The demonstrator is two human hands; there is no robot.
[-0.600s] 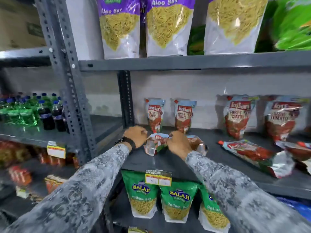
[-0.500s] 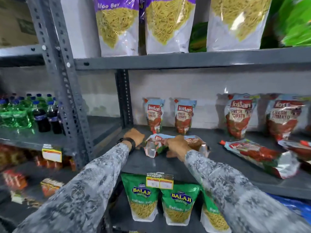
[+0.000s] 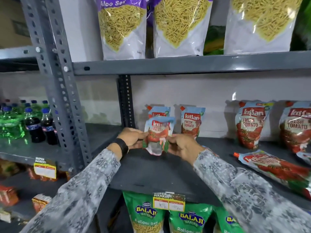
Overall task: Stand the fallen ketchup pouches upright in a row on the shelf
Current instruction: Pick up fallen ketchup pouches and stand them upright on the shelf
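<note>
A small ketchup pouch (image 3: 158, 134) is held upright above the dark shelf (image 3: 151, 170), my left hand (image 3: 133, 137) gripping its left edge and my right hand (image 3: 181, 145) its right edge. Right behind it a small pouch (image 3: 159, 111) stands against the wall, partly hidden. Another small pouch (image 3: 191, 121) stands to the right. Two large pouches stand further right, one (image 3: 250, 123) near the middle, one (image 3: 296, 126) at the frame edge. A large pouch (image 3: 272, 167) lies flat at the right. My right wrist hides the shelf spot just behind it.
A grey slotted upright (image 3: 62, 98) borders the shelf on the left, with soda bottles (image 3: 35, 123) beyond it. Aloo Sev bags (image 3: 121, 27) stand on the shelf above. Green Balaji bags (image 3: 148, 216) and a price tag (image 3: 168, 201) sit below the shelf edge.
Both hands have lifted the small pouch from lying flat on the shelf and turned it upright in front of the rear standing pouch. The camera has moved closer.
</note>
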